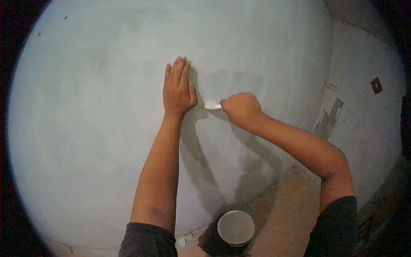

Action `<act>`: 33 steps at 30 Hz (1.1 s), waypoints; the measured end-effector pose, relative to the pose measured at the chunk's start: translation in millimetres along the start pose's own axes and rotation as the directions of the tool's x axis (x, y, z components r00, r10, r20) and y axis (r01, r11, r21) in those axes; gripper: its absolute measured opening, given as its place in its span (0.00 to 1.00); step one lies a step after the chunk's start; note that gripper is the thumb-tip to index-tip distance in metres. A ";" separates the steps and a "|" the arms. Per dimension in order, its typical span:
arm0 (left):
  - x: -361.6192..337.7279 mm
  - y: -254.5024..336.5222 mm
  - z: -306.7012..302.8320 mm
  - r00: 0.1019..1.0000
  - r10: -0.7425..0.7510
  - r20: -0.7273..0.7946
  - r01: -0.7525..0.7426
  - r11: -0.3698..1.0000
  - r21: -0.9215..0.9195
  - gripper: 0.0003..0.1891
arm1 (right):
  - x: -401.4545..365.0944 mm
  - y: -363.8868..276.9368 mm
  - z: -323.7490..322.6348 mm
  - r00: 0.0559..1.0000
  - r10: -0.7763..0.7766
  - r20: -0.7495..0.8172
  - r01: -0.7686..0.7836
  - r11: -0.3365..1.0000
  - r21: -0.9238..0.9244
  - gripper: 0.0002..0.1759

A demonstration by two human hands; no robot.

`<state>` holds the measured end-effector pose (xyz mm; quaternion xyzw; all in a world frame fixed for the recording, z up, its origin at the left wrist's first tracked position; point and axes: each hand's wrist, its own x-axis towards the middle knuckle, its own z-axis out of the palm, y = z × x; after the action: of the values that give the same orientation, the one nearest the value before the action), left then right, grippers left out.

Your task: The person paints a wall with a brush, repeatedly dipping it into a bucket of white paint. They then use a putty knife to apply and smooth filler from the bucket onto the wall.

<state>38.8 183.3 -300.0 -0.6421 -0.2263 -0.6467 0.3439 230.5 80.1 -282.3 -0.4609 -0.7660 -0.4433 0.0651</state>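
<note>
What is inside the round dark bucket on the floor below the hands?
The round dark bucket shows a smooth pale grey surface filling its opening, like the grey plastered wall. Whether that is paste or a lid I cannot tell; anything below it is covered.

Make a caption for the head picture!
Left hand flat on grey wall; right hand grips a white tool beside it.

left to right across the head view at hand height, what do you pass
left hand flat on the pale grey wall, small white flat tool, right hand gripping it, dark smear, small dark square wall fitting
</note>
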 end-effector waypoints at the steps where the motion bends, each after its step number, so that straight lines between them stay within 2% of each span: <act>1: -5.9 1.2 0.9 1.000 -0.027 -0.004 0.027 1.000 -0.004 0.27 | 6.2 7.8 -7.5 0.999 0.044 0.008 -0.044 0.999 0.020 0.03; 3: -17.9 3.0 0.1 1.000 -0.028 -0.014 0.028 1.000 0.005 0.27 | 22.4 21.6 -23.0 0.991 0.134 -0.021 -0.134 0.991 0.001 0.02; 5: -21.5 5.4 0.0 0.999 -0.049 -0.003 0.049 0.999 0.006 0.28 | 39.1 43.5 -33.5 0.982 0.114 -0.153 -0.118 0.993 -0.015 0.03; 7: -22.9 4.4 2.0 0.999 -0.034 -0.013 0.034 0.999 0.008 0.28 | 63.5 62.5 -38.5 0.939 0.120 -0.324 -0.148 0.987 -0.065 0.09; 11: -48.0 19.2 0.4 1.000 -0.027 0.010 0.027 0.999 0.034 0.27 | 80.3 76.1 -63.3 0.935 0.125 -0.333 -0.156 0.986 -0.067 0.12; 13: -52.6 23.7 1.0 0.999 -0.035 -0.001 0.035 0.999 0.033 0.26 | 91.7 87.2 -68.2 0.887 0.102 -0.450 -0.175 0.977 -0.124 0.14; 14: -55.3 24.8 1.2 0.999 -0.035 -0.005 0.035 0.999 0.041 0.26 | 96.1 94.6 -71.6 0.857 0.057 -0.512 -0.172 0.968 -0.181 0.10; 15: -57.5 25.8 1.4 0.999 -0.040 -0.003 0.040 0.998 0.044 0.26 | 100.2 97.9 -77.8 0.859 0.054 -0.510 -0.168 0.969 -0.179 0.10; 17: -52.7 28.2 4.0 0.999 -0.049 0.010 0.048 0.998 0.046 0.26 | 107.3 109.5 -92.6 0.805 0.159 -0.572 -0.395 0.863 -0.315 0.08; 18: -54.2 27.7 5.8 0.999 -0.039 0.002 0.039 0.998 0.047 0.26 | 104.6 112.8 -93.5 0.753 0.171 -0.636 -0.421 0.868 -0.265 0.09; 19: -56.0 27.6 7.4 0.999 -0.038 0.009 0.038 0.998 0.043 0.26 | 101.8 111.9 -88.4 0.755 0.178 -0.632 -0.424 0.867 -0.263 0.09; 21: -59.8 27.5 10.1 0.999 -0.031 0.013 0.030 0.998 0.055 0.26 | 95.5 105.9 -75.3 0.676 0.272 -0.685 -0.532 0.824 -0.198 0.08; 22: -61.2 28.3 10.4 0.999 -0.033 0.027 0.032 0.998 0.057 0.27 | 81.9 99.0 -63.2 0.708 0.160 -0.688 -0.441 0.861 -0.254 0.03; 24: -64.0 29.9 11.4 0.999 -0.033 0.027 0.031 0.998 0.050 0.27 | 68.3 78.0 -29.2 0.777 0.039 -0.629 -0.342 0.864 -0.369 0.04; 26: -66.8 29.8 13.4 0.999 -0.030 0.011 0.030 0.999 0.041 0.27 | 46.7 44.3 1.5 0.809 0.040 -0.586 -0.266 0.914 -0.305 0.04; 28: -69.9 29.2 15.7 1.000 -0.027 0.000 0.027 0.999 0.032 0.27 | 25.4 15.4 28.7 0.823 0.041 -0.567 -0.285 0.892 -0.350 0.02; 29: -70.9 29.3 16.6 1.000 -0.023 -0.007 0.023 1.000 0.020 0.26 | 11.4 5.6 37.9 0.829 -0.014 -0.560 -0.223 0.909 -0.353 0.02; 33: -65.0 30.3 21.2 1.000 -0.018 -0.007 0.018 0.999 0.036 0.25 | -31.7 -19.0 61.1 0.893 -0.048 -0.447 -0.098 0.950 -0.298 0.02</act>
<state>71.4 188.9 -367.1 -0.6313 -0.2425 -0.6479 0.3505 252.9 101.3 -346.7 -0.3603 -0.6442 -0.6523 0.1723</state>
